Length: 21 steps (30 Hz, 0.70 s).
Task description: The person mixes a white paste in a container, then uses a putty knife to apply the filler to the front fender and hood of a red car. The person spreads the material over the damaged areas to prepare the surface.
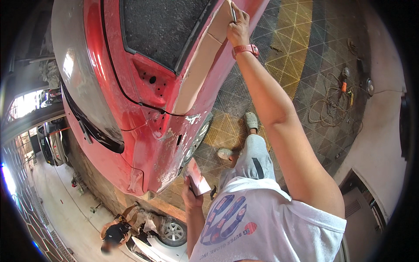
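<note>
My right hand (238, 28) reaches up to the red car (144, 113) and grips a small flat scraper blade (233, 12), pressed on a beige filler patch (205, 56) along the body panel beside the dark window. A pink watch sits on that wrist. My left hand (192, 196) hangs low by my waist and holds a flat board (198, 177) smeared with pinkish filler. The car's lower panel shows white sanded spots near the wheel (198, 135).
The floor is a grey and yellow plastic grid (301, 56). A coiled rope and small tools (336, 100) lie on it to the right. Another person (115, 233) crouches by a white car (161, 244) at lower left.
</note>
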### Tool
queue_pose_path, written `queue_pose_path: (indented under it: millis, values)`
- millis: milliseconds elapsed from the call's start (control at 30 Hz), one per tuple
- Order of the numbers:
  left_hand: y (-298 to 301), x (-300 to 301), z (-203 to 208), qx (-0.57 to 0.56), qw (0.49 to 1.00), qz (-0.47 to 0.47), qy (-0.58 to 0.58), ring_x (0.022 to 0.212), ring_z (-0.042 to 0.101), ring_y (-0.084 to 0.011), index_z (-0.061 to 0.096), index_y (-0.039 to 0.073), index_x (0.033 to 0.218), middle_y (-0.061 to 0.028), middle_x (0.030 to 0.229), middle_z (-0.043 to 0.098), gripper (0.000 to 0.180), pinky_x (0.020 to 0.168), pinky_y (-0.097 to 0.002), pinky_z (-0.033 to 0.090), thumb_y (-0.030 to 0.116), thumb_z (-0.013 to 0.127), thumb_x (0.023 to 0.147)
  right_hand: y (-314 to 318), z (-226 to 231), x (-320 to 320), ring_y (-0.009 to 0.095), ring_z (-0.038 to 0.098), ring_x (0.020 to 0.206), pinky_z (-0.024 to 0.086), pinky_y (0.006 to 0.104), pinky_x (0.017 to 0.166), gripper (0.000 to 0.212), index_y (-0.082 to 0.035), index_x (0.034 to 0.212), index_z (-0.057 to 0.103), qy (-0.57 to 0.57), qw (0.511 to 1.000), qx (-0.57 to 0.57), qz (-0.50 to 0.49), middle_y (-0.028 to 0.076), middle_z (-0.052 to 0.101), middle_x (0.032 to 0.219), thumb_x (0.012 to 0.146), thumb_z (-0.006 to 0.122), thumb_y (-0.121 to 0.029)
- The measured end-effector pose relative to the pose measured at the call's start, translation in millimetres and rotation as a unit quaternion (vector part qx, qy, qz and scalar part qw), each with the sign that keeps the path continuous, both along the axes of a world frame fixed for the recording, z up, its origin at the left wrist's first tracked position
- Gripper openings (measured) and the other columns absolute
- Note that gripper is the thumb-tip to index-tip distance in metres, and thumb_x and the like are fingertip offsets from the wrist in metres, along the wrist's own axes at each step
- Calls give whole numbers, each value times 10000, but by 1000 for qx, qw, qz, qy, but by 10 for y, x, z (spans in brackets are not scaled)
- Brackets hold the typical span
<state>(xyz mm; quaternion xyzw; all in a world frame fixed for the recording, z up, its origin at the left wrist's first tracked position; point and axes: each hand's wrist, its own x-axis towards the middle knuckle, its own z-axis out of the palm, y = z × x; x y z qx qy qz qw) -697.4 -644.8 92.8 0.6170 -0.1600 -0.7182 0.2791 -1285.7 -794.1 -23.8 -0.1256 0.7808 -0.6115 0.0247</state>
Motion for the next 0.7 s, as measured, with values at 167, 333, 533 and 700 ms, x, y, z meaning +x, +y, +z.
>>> queue_pose_path:
  millis: [167,333,533,700]
  values:
    - [-24,-109,29,3,1000,-2,5,1205,695,-260,567,0,1479,-113,1349,699,437,1044,-409,572,290,546,1152,-35,-3,252,351,575,1433,433,591,1180,808,-361,1587,553,16,999,25,-22,77,484,1600,862,610,-11]
    - [-74,-182,-32,3,999,-45,-13,1216,696,-261,555,-8,1494,-121,1366,693,456,1057,-412,568,303,524,1162,174,-70,206,336,547,1464,417,563,1206,772,-339,1574,582,14,999,-39,26,70,516,1593,871,566,-20]
    - [-126,-198,-86,-6,999,-38,-11,1281,670,-285,537,-18,1510,-133,1416,676,471,1125,-425,530,303,499,1167,41,109,-44,329,552,1458,390,609,1200,792,-337,1585,572,-34,999,23,-7,64,487,1610,862,552,-15]
    - [-129,-138,-130,3,1000,-26,-3,1321,654,-283,543,-2,1509,-132,1455,663,463,1155,-440,514,299,525,1157,-47,99,-77,341,553,1453,390,622,1196,788,-342,1582,570,-29,999,30,-18,73,483,1601,864,584,-16]
